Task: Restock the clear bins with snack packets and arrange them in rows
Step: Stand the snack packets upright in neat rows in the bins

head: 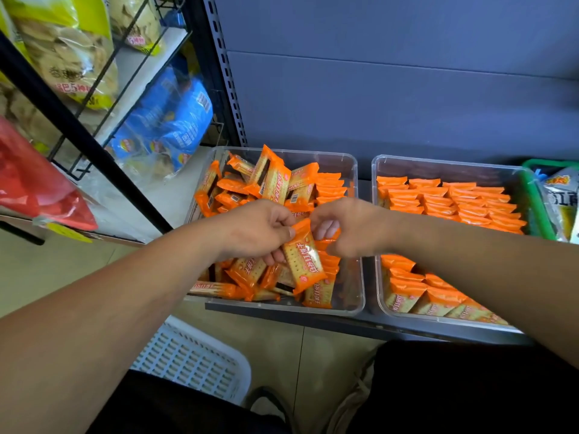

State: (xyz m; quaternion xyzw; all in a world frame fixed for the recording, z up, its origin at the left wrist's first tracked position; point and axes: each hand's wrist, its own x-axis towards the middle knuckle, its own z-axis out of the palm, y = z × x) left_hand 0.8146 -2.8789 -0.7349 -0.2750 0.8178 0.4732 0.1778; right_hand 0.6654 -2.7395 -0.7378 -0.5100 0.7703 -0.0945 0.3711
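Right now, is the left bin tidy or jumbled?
Mostly jumbled: in the left bin packets lie heaped at all angles; only its right side has a neat row.

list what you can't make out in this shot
- Head view: whether the right hand has a grip on the packet; its curled fingers hide the contact.
- Right bin middle rows: right forearm covers them.
- Green basket: cut off by the right edge.

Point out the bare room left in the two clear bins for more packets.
Left bin: bare floor along its right wall, beside the standing packets, and in the near right corner; the loose pile crowds the rest. Right bin: packed rows, only a thin strip along its far wall.
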